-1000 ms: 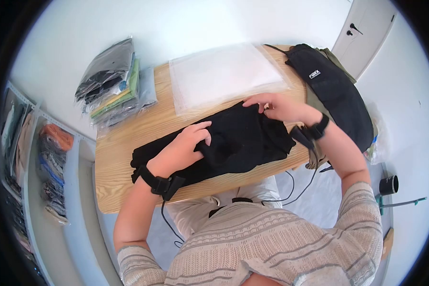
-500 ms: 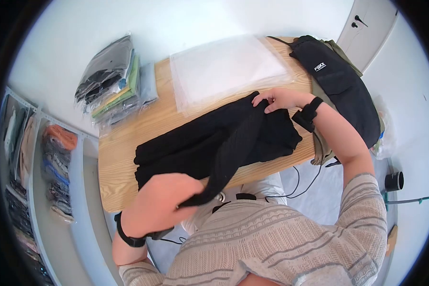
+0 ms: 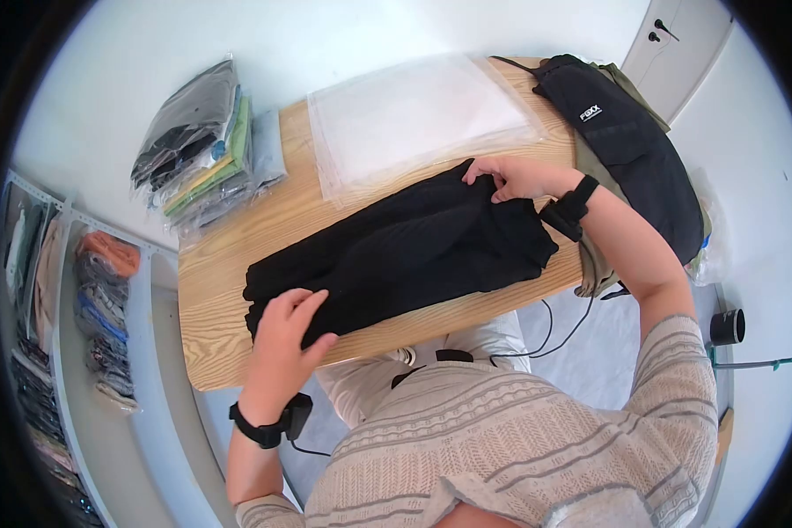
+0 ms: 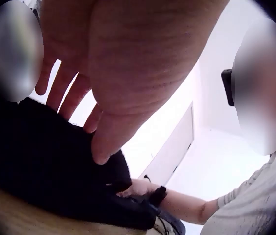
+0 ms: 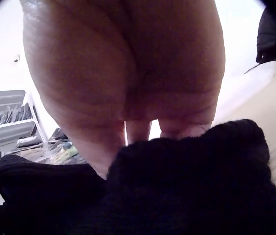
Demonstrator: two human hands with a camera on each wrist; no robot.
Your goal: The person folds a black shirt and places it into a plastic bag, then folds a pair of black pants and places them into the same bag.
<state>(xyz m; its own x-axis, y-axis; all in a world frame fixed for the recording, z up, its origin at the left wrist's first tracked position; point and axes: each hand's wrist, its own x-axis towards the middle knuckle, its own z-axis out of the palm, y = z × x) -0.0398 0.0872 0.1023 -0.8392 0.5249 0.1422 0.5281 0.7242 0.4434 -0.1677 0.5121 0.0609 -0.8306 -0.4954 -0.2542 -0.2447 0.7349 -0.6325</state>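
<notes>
A black garment (image 3: 396, 255) lies folded in a long strip across the wooden table. The left hand (image 3: 283, 339) rests at its lower left end, fingers spread and fairly straight; in the left wrist view the thumb of this hand (image 4: 113, 83) touches the black cloth (image 4: 55, 161). At the upper right part of the garment, the right hand (image 3: 524, 179) pinches the edge between thumb and fingers. In the right wrist view, the fingertips of the right hand (image 5: 128, 73) are hidden behind the dark fabric (image 5: 192, 186).
Clear plastic bags (image 3: 414, 123) lie flat at the table's back. Bagged clothes (image 3: 207, 150) are stacked at the back left, and a black bag (image 3: 625, 150) lies on the right. Shelves (image 3: 106, 352) with packed clothes stand left of the table (image 3: 211, 352).
The left hand gripped a flap of the garment and drew it toward the body, then laid it back down and let go. The right hand has stayed near the upper right edge.
</notes>
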